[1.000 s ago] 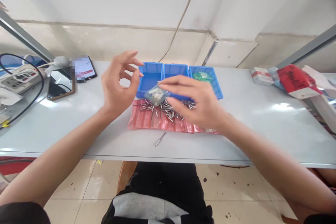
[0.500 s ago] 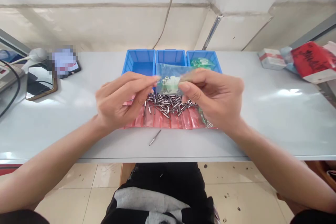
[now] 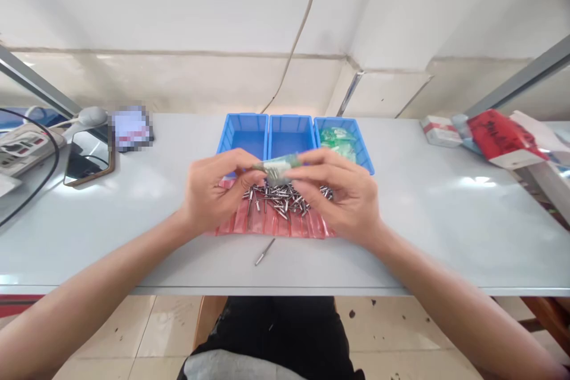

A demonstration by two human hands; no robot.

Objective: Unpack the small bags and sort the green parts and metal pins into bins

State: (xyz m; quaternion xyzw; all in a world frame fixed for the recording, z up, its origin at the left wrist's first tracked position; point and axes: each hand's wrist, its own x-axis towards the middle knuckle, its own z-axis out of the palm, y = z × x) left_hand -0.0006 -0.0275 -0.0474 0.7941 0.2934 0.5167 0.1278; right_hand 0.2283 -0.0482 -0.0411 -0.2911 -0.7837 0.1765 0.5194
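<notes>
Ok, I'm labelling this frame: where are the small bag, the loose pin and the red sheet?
small bag [image 3: 278, 165], head view, its middle.
loose pin [image 3: 264, 252], head view, mid-shaft.
red sheet [image 3: 267, 222], head view, bare front part.

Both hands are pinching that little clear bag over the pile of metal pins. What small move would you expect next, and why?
Probably setting the small bag into the right blue bin. Left hand and right hand pinch it at either end, it already holds pins, and similar greenish packets lie in that bin. Whether it is sealed is unclear.
</notes>
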